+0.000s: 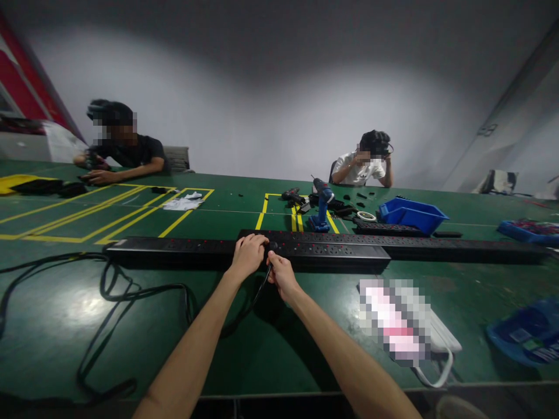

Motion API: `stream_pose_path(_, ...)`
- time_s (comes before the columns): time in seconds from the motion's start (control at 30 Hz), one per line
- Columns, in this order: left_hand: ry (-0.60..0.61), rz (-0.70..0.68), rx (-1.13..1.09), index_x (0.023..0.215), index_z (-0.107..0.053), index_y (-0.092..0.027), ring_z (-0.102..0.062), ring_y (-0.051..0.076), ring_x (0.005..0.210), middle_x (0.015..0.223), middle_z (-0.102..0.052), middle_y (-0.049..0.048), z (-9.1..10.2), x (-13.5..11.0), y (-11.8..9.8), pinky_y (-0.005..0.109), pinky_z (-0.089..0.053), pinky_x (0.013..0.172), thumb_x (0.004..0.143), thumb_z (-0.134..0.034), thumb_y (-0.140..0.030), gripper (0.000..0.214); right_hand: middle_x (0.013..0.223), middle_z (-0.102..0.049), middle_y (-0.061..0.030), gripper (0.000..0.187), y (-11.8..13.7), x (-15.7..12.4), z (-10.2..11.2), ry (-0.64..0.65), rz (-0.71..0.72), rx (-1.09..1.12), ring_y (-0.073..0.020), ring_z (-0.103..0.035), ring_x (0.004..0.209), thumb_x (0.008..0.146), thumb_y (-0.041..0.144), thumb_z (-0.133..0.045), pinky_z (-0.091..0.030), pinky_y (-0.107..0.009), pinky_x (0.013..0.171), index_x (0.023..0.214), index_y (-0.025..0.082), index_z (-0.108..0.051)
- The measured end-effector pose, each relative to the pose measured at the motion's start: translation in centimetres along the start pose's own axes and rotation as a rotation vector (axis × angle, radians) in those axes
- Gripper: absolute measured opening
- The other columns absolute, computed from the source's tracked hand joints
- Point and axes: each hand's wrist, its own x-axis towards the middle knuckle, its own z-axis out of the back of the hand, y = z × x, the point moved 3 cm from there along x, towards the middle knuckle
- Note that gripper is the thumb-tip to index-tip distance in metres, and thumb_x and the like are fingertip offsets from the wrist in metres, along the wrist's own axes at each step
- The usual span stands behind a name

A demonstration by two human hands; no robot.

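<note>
A long black power strip [340, 251] with a row of sockets and small red marks lies across the green table in front of me. My left hand [250, 254] is closed over the strip's middle, its fingertips curled on the top beside a black plug [273, 246]. The plug sits at the socket face; whether its pins are fully in is hidden. My right hand [282, 272] pinches the plug from the near side, just where its black cable [261, 291] comes out. The cable runs down and left under my left forearm.
Behind it lies another long power strip [463, 249]. A blue cordless drill [322, 203] and a blue bin [410, 215] stand beyond. Looped black cable [144, 291] covers the left side. A phone [393, 323] and mask [441, 331] lie right. Two people sit opposite.
</note>
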Motion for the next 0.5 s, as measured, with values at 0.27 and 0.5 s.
stream_pose_path(0.27, -0.006, -0.017, -0.017, 0.113, -0.066, -0.029, -0.049, 0.022, 0.129, 0.129, -0.065, 0.0005, 0.3, -0.2, -0.2, 0.044, -0.030, 0.113, 0.095, -0.039, -0.022, 0.033, 0.042, -0.035, 0.0110, 0.045, 0.9, 0.1, -0.5, -0.002, -0.017, 0.044, -0.0041, -0.028, 0.035, 0.075, 0.060, -0.070, -0.027, -0.018, 0.036, 0.070, 0.018, -0.053)
stream_pose_path(0.5, 0.006, -0.018, -0.021, 0.111, -0.066, -0.029, -0.049, 0.023, 0.129, 0.129, -0.065, 0.0004, 0.2, 0.0, -0.1, 0.044, -0.030, 0.113, 0.095, -0.043, -0.028, 0.029, 0.043, -0.036, 0.0107, 0.045, 1.1, 0.2, -0.4, 0.023, -0.013, 0.047, -0.0038, -0.027, 0.036, 0.075, 0.060, -0.070, -0.026, -0.018, 0.036, 0.071, 0.018, -0.054)
